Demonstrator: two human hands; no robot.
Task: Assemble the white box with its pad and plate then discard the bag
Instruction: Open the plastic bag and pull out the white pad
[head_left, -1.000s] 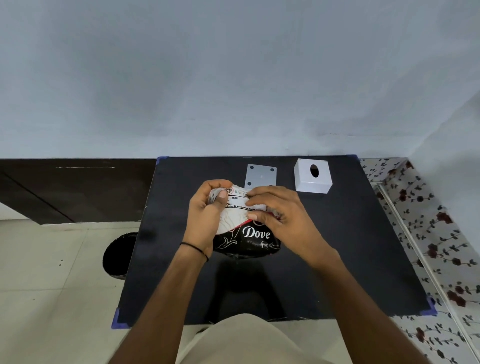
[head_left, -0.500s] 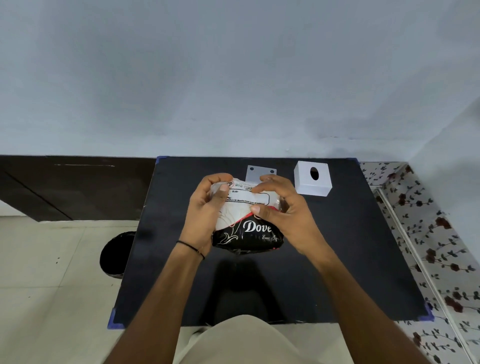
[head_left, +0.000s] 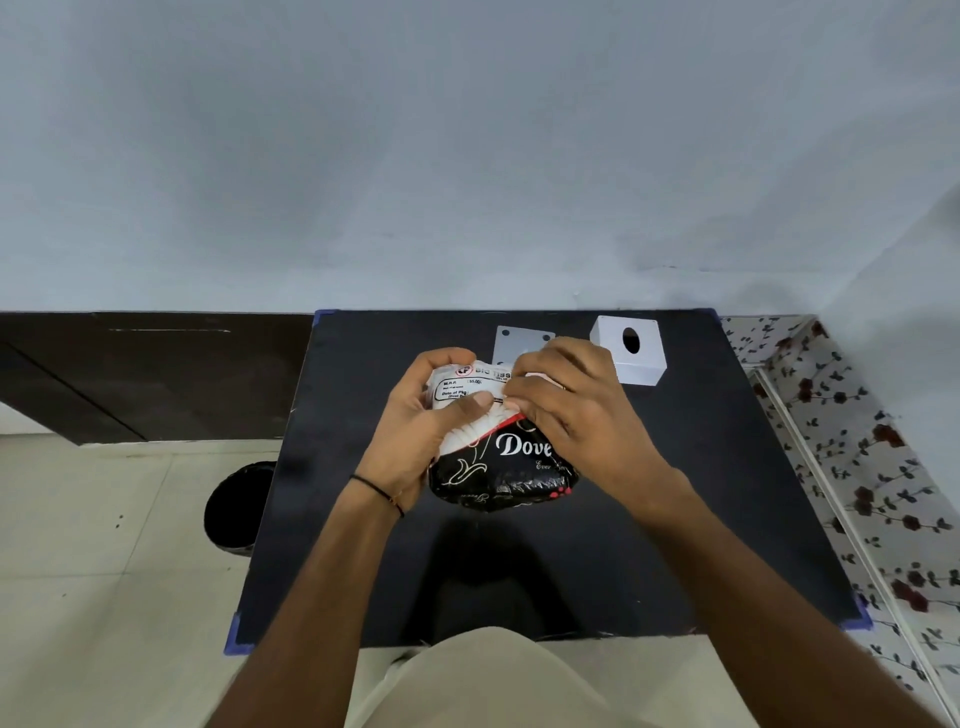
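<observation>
Both hands meet at the centre of the frame over the black table (head_left: 701, 519), closed on the bag (head_left: 498, 462), a glossy black-and-white packet of tissues held just above the surface. The left hand (head_left: 421, 431) wraps the packet's left side with its thumb pressed across the white printed label, and the right hand (head_left: 576, 410) pinches the plastic at the upper edge beside that thumb, so the two grips sit nearly touching along the same seam. The packet's long axis runs left to right in the frame, its black end toward the lower edge and its white end up under the fingertips; the opening the hands are working at lies right between them, so a pull apart would probably run sideways along that axis. Whether the plastic has torn yet is hard to tell, since the fingers cover the spot. The pad looks to be inside the wrapper. The white box (head_left: 631, 351), with an oval hole in its top, stands at the upper right of the table, nearer the right hand, and the grey plate (head_left: 511, 343) lies flat just left of it, partly hidden behind the knuckles. A dark bin (head_left: 234, 509) stands on the floor at the left, beside the table edge
</observation>
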